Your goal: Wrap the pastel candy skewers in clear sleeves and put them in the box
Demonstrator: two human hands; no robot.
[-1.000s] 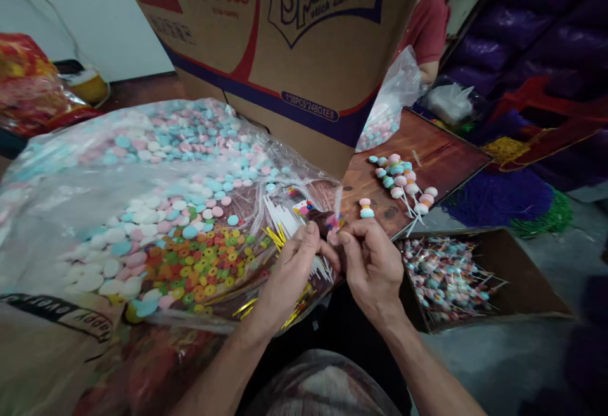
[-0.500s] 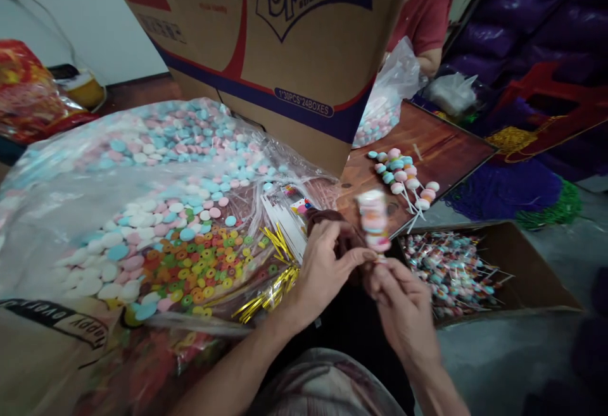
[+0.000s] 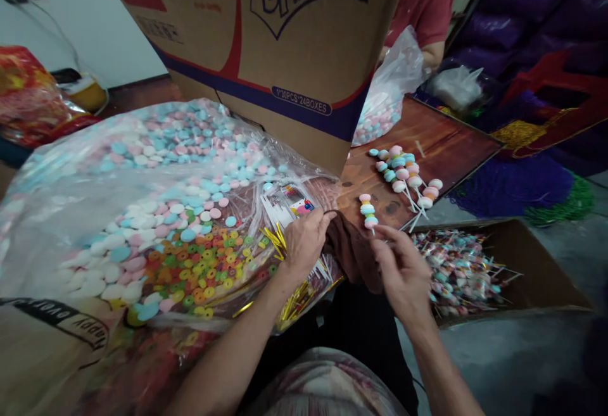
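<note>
My right hand (image 3: 403, 270) pinches the stick of a candy skewer (image 3: 368, 209) stacked with pink, yellow and blue discs, its top resting on the wooden tabletop (image 3: 446, 144). My left hand (image 3: 304, 242) curls over the edge of a dark brown cloth (image 3: 354, 252) beside the clear wrappers (image 3: 289, 204) and gold twist ties (image 3: 274, 239). A big clear bag of pastel candy discs (image 3: 156, 169) lies to my left, with coloured ring candies (image 3: 199, 264) near its front.
A pile of finished candy skewers (image 3: 403, 175) lies on the table to the right. A cardboard tray of wrapped lollipops (image 3: 465, 270) sits below it. A large printed carton (image 3: 266, 42) stands ahead. Behind it a person in a red shirt (image 3: 427, 11) holds a candy bag (image 3: 387, 96).
My right hand has carried the candy skewer from in front of me down onto the table. My left hand let go of it and moved left to the brown cloth's edge.
</note>
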